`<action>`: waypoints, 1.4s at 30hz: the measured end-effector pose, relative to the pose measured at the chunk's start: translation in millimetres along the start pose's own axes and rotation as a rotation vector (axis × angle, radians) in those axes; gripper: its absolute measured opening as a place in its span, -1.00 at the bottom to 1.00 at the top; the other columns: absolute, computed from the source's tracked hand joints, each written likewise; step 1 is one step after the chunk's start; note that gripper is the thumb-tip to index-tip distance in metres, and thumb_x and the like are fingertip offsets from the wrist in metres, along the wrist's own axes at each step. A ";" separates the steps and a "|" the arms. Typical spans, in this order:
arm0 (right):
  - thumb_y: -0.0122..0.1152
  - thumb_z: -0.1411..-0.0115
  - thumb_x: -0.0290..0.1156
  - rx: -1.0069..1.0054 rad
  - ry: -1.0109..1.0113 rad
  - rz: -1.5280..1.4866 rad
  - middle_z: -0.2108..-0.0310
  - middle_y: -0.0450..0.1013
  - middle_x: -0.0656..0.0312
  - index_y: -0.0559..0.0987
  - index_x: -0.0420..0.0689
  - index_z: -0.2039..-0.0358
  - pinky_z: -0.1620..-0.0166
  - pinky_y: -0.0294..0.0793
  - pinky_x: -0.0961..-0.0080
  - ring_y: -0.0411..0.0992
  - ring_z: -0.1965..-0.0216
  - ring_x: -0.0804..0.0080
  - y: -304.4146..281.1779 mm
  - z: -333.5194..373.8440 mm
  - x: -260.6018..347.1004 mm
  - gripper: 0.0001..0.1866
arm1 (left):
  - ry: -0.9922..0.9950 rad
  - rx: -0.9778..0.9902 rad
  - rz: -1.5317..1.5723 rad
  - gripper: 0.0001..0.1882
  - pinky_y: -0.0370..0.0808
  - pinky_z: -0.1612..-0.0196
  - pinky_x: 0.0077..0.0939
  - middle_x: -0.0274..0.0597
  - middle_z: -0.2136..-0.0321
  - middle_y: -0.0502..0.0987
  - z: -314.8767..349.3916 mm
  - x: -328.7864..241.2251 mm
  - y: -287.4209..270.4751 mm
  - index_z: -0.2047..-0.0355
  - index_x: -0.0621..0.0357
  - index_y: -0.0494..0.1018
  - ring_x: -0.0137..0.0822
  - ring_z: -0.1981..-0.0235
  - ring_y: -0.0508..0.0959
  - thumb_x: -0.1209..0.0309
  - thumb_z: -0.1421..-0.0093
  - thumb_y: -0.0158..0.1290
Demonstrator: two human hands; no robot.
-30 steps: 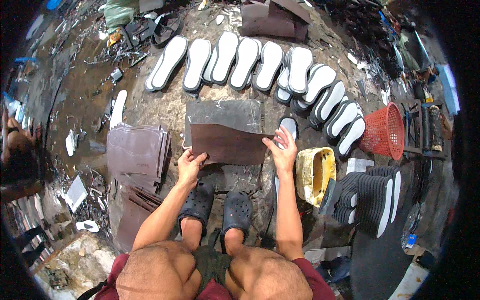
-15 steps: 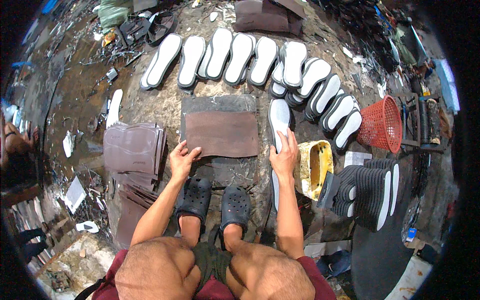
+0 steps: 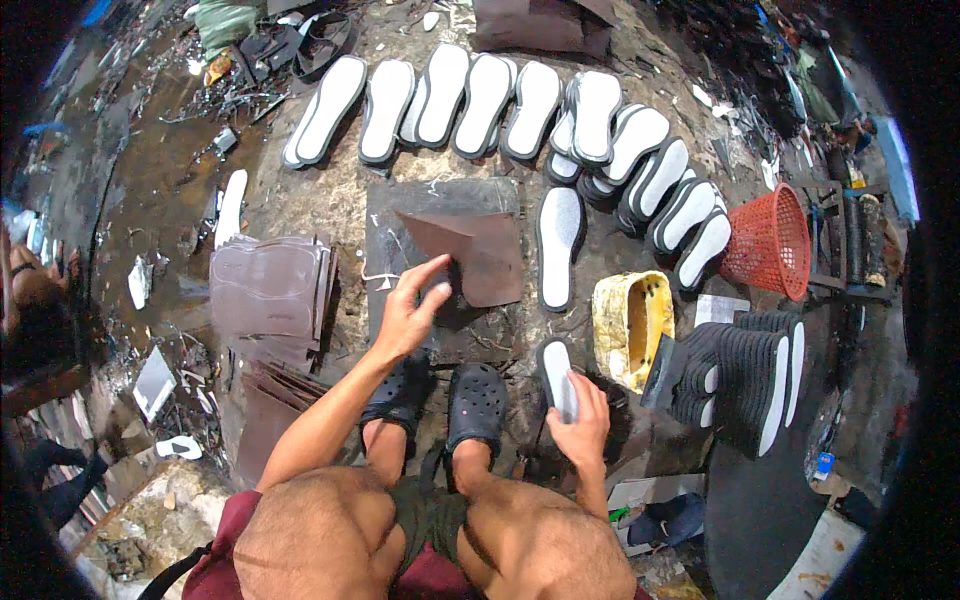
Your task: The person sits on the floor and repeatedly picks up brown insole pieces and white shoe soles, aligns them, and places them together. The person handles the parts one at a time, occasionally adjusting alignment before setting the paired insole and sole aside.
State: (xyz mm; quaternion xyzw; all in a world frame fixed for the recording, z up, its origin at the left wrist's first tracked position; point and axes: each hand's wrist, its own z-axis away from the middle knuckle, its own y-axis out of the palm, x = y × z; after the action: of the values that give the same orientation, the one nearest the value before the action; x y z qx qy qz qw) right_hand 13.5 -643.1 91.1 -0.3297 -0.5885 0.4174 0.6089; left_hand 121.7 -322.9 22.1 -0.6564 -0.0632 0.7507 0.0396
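A brown sheet [image 3: 490, 255] lies partly on a black board [image 3: 395, 230], its left side lifted and curled over. My left hand [image 3: 405, 318] is at the raised near-left corner, fingertips on the sheet's edge. Close to my right knee, my right hand [image 3: 582, 425] grips the lower end of a white-topped, dark-edged shoe sole [image 3: 556, 368], thumb on one side and fingers on the other. Just beyond it, another such sole [image 3: 559, 240] lies by itself beside the board. My feet in black clogs [image 3: 474, 405] stand at the board's near edge.
Stacked brown sheets [image 3: 265, 290] lie left. Several white-topped soles [image 3: 437, 95] curve across the back toward a red basket [image 3: 770, 240]. A yellow container [image 3: 605, 325] stands right, near stacked dark soles [image 3: 750, 385]. Scraps litter the left floor [image 3: 190, 210].
My left hand has moved right and up, lifting the sheet's left side. My right hand has left the farther sole and come back toward me onto the nearer one.
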 end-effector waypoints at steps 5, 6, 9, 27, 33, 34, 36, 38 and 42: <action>0.15 -0.01 -0.28 0.124 0.403 -1.127 0.00 0.49 0.02 0.35 -0.35 -0.24 -0.04 0.49 0.36 0.50 0.05 0.31 -20.2 -9.0 -10.4 -0.25 | 0.210 0.065 -0.289 -0.42 0.32 -0.22 -0.26 -0.06 -0.06 0.46 -9.5 -18.7 7.2 -0.26 0.02 0.36 -0.11 -0.09 0.38 0.43 -0.20 0.15; 0.12 -0.04 -0.21 0.145 0.462 -1.235 0.01 0.49 0.01 0.33 -0.35 -0.24 -0.01 0.52 0.36 0.52 0.09 0.28 -21.4 -14.7 -11.7 -0.24 | 0.203 -0.017 -0.310 -0.48 0.38 -0.15 -0.27 -0.04 0.05 0.52 -4.7 -23.8 6.7 -0.21 0.03 0.42 -0.13 -0.02 0.45 0.42 -0.21 0.16; 0.05 -0.11 -0.15 0.282 0.555 -1.651 0.02 0.48 -0.11 0.30 -0.35 -0.23 0.09 0.59 0.18 0.54 0.11 0.08 -20.3 -38.8 15.4 -0.27 | 0.079 -0.570 -0.097 -0.72 0.47 0.16 -0.44 -0.23 0.40 0.56 7.0 -39.2 -11.0 0.09 0.13 0.60 -0.34 0.31 0.54 0.43 -0.17 0.24; 0.45 -0.06 -0.52 0.120 0.291 -1.030 -0.16 0.38 -0.07 0.53 -0.07 -0.16 0.24 0.58 0.53 0.46 -0.02 0.31 89.2 -185.6 35.7 -0.40 | -0.408 -0.417 0.167 -0.63 0.53 0.23 -0.60 -0.20 0.21 0.65 23.3 52.5 -56.2 0.00 0.26 0.58 -0.51 0.29 0.58 0.42 -0.18 0.28; 0.45 -0.06 -0.52 0.092 0.298 -1.011 -0.17 0.35 -0.16 0.52 -0.02 -0.18 0.26 0.58 0.54 0.48 0.01 0.29 116.4 -177.9 9.4 -0.38 | -0.459 -0.400 0.037 -0.69 0.54 0.25 -0.60 -0.17 0.32 0.69 22.8 50.5 -53.0 0.11 0.28 0.64 -0.51 0.37 0.60 0.40 -0.16 0.29; 0.45 -0.06 -0.52 0.078 0.272 -0.999 -0.17 0.36 -0.15 0.52 -0.02 -0.18 0.26 0.57 0.55 0.49 0.02 0.30 118.2 -178.4 11.3 -0.38 | -0.449 -0.404 0.022 -0.68 0.54 0.24 -0.60 -0.19 0.31 0.68 23.6 53.6 -53.8 0.11 0.30 0.63 -0.52 0.37 0.59 0.39 -0.16 0.29; 0.45 -0.07 -0.51 0.079 0.251 -0.984 -0.15 0.37 -0.14 0.52 -0.03 -0.18 0.27 0.57 0.56 0.50 0.04 0.32 119.3 -178.4 13.2 -0.38 | -0.437 -0.416 0.007 -0.69 0.54 0.24 -0.60 -0.20 0.33 0.68 26.1 59.4 -55.9 0.12 0.30 0.64 -0.52 0.38 0.60 0.39 -0.15 0.30; 0.45 -0.07 -0.51 0.106 0.265 -0.977 -0.15 0.37 -0.14 0.52 -0.03 -0.18 0.26 0.57 0.55 0.50 0.04 0.32 117.4 -178.8 12.3 -0.38 | -0.432 -0.429 0.008 -0.71 0.55 0.25 -0.60 -0.17 0.38 0.69 25.6 57.4 -55.3 0.16 0.28 0.65 -0.51 0.39 0.61 0.39 -0.13 0.31; 0.47 -0.05 -0.49 0.092 0.284 -0.997 -0.16 0.37 -0.16 0.52 -0.04 -0.17 0.25 0.57 0.52 0.51 0.04 0.29 115.6 -178.3 9.0 -0.38 | -0.481 -0.431 0.032 -0.70 0.55 0.25 -0.59 -0.18 0.39 0.69 20.2 42.9 -49.8 0.17 0.29 0.65 -0.50 0.39 0.62 0.40 -0.11 0.33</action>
State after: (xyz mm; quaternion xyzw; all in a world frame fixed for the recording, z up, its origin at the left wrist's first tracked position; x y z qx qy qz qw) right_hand 176.1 -568.8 -24.2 -0.0356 -0.5666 0.0535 0.8215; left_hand 94.7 -268.4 -10.1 -0.4545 -0.2180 0.8541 -0.1280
